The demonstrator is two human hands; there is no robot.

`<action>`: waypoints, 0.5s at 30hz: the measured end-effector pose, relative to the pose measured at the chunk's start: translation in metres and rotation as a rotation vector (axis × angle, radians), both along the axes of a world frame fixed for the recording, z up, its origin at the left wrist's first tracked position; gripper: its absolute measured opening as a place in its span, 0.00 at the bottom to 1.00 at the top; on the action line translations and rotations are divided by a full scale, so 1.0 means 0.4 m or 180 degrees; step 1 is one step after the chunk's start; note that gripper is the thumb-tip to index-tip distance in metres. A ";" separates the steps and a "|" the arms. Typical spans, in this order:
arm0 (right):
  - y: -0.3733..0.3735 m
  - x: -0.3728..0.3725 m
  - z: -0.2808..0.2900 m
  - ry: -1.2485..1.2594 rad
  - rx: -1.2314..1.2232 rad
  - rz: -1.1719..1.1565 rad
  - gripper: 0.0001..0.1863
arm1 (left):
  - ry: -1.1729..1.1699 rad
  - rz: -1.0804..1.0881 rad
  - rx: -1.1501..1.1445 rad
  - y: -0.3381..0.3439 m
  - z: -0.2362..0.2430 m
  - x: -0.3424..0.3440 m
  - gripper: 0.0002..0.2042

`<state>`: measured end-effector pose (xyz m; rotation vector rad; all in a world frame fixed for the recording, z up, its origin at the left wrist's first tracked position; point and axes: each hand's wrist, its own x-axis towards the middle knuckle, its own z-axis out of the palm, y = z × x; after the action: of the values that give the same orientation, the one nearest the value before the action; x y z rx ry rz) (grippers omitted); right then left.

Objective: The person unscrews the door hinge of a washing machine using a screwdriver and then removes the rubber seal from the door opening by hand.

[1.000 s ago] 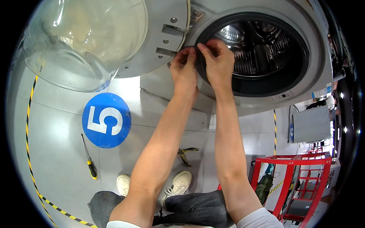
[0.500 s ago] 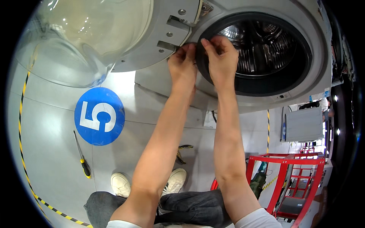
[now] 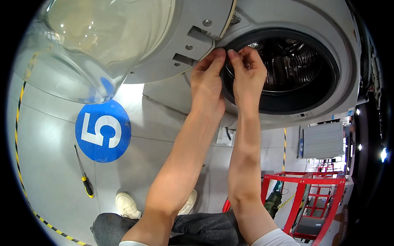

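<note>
A front-loading washing machine has its round glass door swung open to the left. The black rubber door gasket rings the opening, and the steel drum shows inside. At the gasket's left edge, my right hand pinches the rubber, thumb outside and fingers curled into the opening. Close beside it, my left hand is closed at the gasket's outer edge, thumb against fingers, just by the door's hinge side. Whatever lies between the left fingertips is hidden.
On the floor at left lie a yellow-and-black screwdriver and a blue round floor marker. Yellow-black tape runs along the left. A red metal frame cart stands at right, with a grey cabinet beyond it.
The view has shifted, so machine and door sit lower and further right. My hands have drawn closer together at the gasket's left edge. The black-and-yellow pliers are now behind my left forearm.
</note>
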<state>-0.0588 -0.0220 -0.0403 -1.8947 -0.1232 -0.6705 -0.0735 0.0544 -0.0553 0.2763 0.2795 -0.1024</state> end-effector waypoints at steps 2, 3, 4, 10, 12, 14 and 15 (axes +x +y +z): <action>-0.003 0.005 -0.008 -0.0045 0.0071 0.0088 0.06 | 0.0111 -0.0102 0.0035 0.012 0.012 0.008 0.07; -0.003 0.006 -0.012 -0.0062 0.0117 0.0131 0.06 | 0.0172 -0.0154 0.0061 0.016 0.013 0.013 0.07; -0.004 0.006 -0.014 -0.0054 0.0145 0.0149 0.06 | 0.0189 -0.0188 0.0060 0.016 0.010 0.017 0.07; 0.002 0.006 -0.019 -0.0115 0.0226 0.0141 0.07 | 0.0240 -0.0286 -0.0071 0.013 0.000 0.038 0.05; 0.004 0.002 -0.016 -0.0086 0.0210 0.0116 0.07 | 0.0301 -0.0296 -0.0071 0.014 0.001 0.038 0.05; 0.001 0.003 -0.018 -0.0105 0.0166 0.0118 0.07 | 0.0285 -0.0263 -0.0069 0.016 0.006 0.034 0.06; -0.001 0.004 -0.017 -0.0118 0.0141 0.0119 0.07 | 0.0273 -0.0247 -0.0070 0.016 0.008 0.032 0.07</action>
<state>-0.0571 -0.0225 -0.0472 -1.8338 -0.1657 -0.6781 -0.0606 0.0607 -0.0520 0.2612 0.3526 -0.1940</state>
